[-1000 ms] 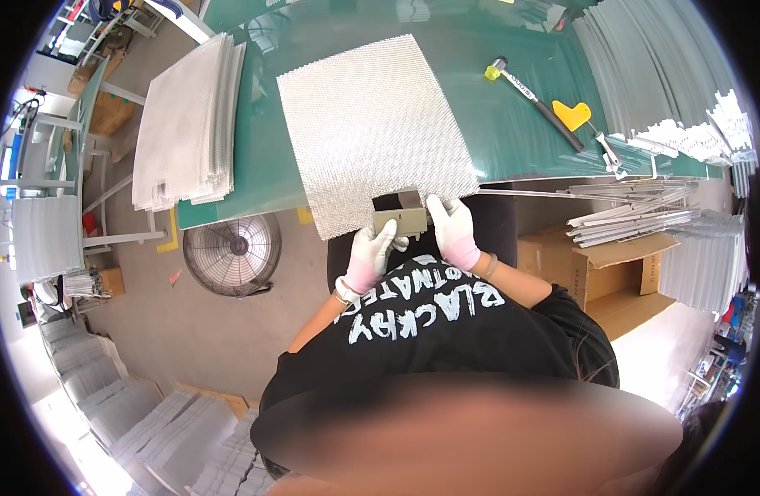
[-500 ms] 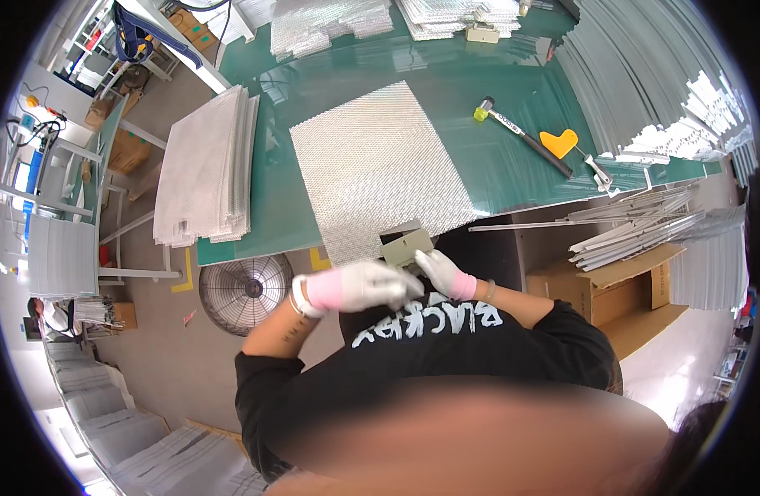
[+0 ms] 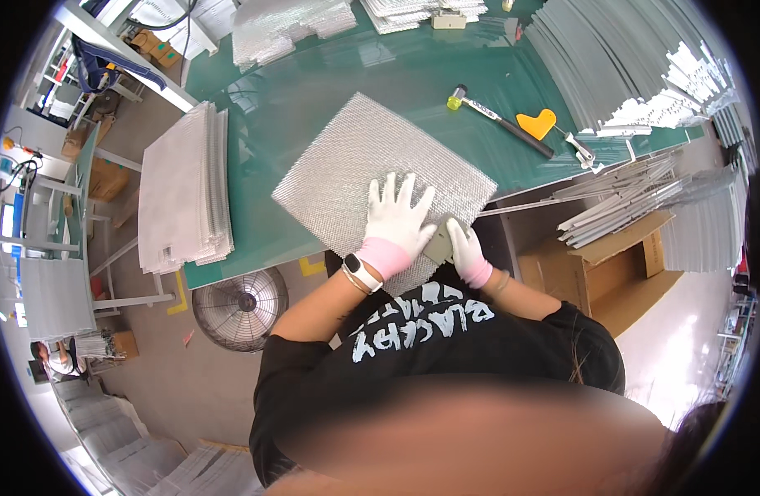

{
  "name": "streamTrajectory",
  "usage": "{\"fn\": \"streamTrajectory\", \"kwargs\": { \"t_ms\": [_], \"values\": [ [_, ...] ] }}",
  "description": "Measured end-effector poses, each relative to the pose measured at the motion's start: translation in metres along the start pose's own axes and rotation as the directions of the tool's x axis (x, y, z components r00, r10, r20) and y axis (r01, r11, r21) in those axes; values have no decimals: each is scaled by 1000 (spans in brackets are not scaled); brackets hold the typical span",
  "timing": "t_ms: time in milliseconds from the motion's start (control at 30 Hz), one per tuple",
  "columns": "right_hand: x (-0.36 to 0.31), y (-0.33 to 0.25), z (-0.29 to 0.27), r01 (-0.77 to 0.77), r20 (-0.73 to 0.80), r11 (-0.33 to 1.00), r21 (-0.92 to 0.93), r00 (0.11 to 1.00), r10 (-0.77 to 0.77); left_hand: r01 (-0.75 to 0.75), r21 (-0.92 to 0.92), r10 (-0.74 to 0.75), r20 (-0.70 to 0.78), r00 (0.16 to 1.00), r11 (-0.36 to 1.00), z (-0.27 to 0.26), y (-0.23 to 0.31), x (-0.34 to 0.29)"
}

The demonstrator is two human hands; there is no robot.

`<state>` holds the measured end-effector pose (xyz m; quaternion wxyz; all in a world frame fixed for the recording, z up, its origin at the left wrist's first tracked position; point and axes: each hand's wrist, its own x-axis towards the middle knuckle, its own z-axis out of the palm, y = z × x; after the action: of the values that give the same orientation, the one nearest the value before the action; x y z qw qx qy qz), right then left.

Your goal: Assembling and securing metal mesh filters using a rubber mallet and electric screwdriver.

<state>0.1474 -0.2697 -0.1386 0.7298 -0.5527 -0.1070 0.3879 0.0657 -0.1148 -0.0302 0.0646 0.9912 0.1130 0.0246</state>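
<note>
A square silvery metal mesh panel lies turned cornerwise on the green table, one corner hanging over the front edge toward me. My left hand, in a white glove with a pink cuff, rests flat on it with fingers spread. At the panel's near right edge, my right hand, gloved the same way, grips a small grey-green block. The block touches or overlaps the mesh border; how it sits on the edge is partly hidden by the fingers.
Right of the panel lie a hammer, a yellow heart-shaped piece and a small metal-ended tool. Stacked panels stand at the left, more at the back. A cardboard box and a floor fan flank me.
The mesh panel has turned on the table. My left hand has moved up from near the block to lie flat on the mesh. The block has shifted right with my right hand.
</note>
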Motion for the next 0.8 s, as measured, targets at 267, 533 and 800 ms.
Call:
{"fn": "streamTrajectory", "kwargs": {
  "t_ms": [267,533,800],
  "values": [
    [-16,-17,25,15,-183,1000,-2,983,-15,-6,-10,6,23,1000,1000,2,0,-5],
    [-2,-8,33,93,-181,986,141,981,-66,-3,24,2,49,999,1000,-1,8,-1],
    [21,-77,17,195,360,434,-880,868,341,-218,176,240,-116,964,960,-24,-67,44]
  ]
}}
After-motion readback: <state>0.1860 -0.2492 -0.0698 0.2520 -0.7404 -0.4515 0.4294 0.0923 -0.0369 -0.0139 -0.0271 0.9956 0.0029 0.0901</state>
